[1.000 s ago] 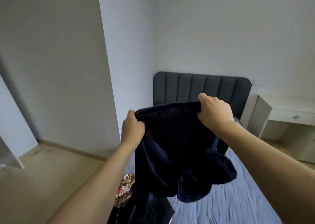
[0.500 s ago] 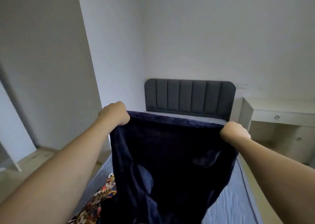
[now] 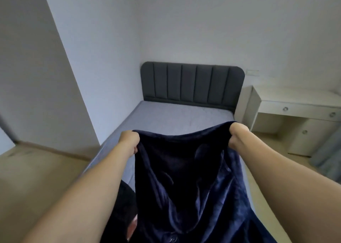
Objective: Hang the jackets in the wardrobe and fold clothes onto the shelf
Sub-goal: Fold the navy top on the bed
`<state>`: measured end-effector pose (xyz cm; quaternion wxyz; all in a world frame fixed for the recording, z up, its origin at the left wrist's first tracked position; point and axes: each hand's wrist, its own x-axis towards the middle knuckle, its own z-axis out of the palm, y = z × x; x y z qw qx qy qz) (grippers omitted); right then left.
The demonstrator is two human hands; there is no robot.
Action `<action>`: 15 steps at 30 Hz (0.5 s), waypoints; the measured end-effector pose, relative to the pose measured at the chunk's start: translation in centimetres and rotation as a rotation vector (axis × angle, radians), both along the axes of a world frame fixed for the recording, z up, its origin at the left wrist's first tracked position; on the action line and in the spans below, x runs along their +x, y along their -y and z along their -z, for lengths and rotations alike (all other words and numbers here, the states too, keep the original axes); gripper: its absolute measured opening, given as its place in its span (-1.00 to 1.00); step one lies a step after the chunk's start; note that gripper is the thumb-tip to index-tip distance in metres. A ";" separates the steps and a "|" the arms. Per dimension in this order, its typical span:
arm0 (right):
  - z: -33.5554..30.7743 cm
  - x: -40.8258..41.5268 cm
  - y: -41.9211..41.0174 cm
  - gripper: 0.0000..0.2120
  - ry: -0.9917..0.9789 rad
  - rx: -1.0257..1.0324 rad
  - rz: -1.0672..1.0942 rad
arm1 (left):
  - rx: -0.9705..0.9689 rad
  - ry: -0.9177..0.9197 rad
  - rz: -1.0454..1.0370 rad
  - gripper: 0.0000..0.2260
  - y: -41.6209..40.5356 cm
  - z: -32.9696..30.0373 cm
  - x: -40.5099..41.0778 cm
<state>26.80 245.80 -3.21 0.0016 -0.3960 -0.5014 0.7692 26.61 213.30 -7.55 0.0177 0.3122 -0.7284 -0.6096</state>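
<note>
My left hand and right hand each clench a top corner of the navy velvety garment, spread above the near end of the bed. I judge folding is barely begun; shelf and wardrobe aren't visible.

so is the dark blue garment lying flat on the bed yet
No, the left hand and right hand each grip a top corner of the dark blue garment, holding it up so it hangs over the bed.
</note>
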 end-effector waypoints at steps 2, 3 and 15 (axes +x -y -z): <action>-0.2 -2.7 -1.4 -0.66 -0.069 -0.021 0.073 | 0.098 -0.090 -0.019 -0.67 -1.2 -1.3 -3.3; -0.8 -3.9 -2.2 -0.63 -0.142 0.000 0.125 | 0.128 -0.170 -0.020 -0.64 -1.8 -2.4 -4.7; -5.6 -3.6 -5.9 -0.47 -0.613 0.432 -0.084 | -0.089 -0.591 -0.055 -0.61 -3.6 -10.8 -4.5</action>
